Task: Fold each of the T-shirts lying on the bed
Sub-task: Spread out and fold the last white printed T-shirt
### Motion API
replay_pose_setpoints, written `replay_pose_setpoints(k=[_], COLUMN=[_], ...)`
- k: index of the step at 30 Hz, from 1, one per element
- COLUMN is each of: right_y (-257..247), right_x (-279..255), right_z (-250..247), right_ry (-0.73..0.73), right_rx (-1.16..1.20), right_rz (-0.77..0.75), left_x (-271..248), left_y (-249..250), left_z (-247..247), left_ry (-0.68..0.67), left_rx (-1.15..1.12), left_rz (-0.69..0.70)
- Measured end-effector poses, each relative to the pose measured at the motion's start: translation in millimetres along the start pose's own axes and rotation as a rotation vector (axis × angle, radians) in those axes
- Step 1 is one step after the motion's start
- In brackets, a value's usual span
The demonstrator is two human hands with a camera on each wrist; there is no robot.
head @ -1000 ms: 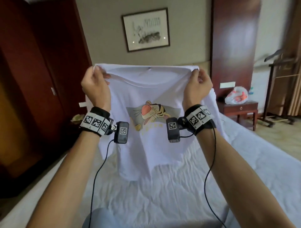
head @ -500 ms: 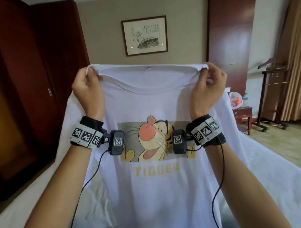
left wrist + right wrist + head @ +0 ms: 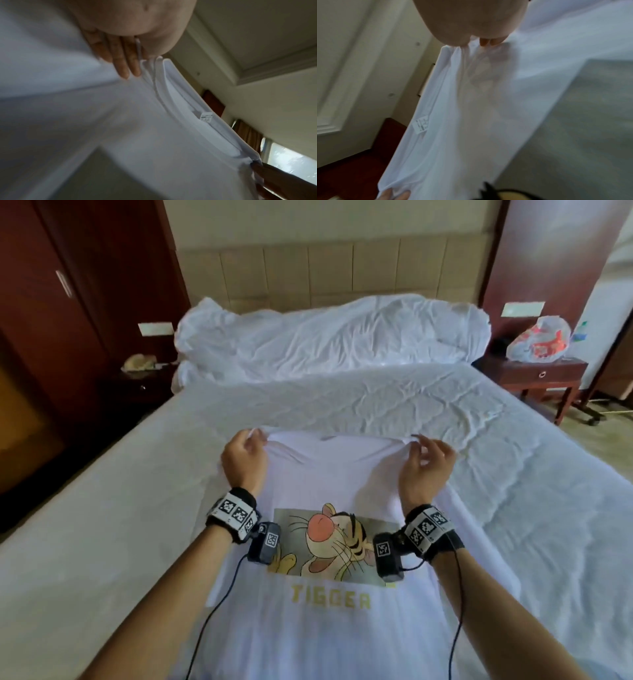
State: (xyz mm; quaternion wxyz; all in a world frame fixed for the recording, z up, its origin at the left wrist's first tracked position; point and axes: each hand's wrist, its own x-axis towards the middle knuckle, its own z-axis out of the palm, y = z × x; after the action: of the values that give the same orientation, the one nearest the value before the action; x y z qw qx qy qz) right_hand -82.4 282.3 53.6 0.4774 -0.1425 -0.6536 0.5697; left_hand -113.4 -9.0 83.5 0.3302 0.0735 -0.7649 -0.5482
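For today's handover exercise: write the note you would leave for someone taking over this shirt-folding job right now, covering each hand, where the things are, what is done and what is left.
Left hand: pinches the T-shirt at its left shoulder.
Right hand: pinches the right shoulder, other fingers loose.
T-shirt: print side up, stretched between both grips over the bed; whether it fully rests on the sheet cannot be told.
Done: shirt picked up and spread.
Left: lay it flat and fold it. No other T-shirt shows in these views.

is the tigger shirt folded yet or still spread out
Spread out, not folded. The T-shirt shows its whole print face up, with the left hand and right hand pinching its shoulders.
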Motion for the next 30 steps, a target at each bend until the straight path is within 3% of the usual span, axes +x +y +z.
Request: replay_pose_setpoints(k=[5, 10, 22, 30], right_y=[110, 197, 241, 257], right_x=[15, 24, 71, 76], right_z=[56, 90, 136, 138], right_ry=[-0.146, -0.306, -0.414, -0.446], right_rx=[-0.172, -0.311, -0.542, -0.622], right_rz=[0.331, 0.534, 0.456, 0.559], left_x=[42, 61, 112, 109], left_y=[-100, -155, -228, -222], left_z=[69, 119, 185, 203], left_ry=[-0.274, -0.343, -0.352, -0.543], left_rx=[0.206, 0.267, 0.554, 0.668], left_rz=[-0.263, -0.483, -0.402, -0.568])
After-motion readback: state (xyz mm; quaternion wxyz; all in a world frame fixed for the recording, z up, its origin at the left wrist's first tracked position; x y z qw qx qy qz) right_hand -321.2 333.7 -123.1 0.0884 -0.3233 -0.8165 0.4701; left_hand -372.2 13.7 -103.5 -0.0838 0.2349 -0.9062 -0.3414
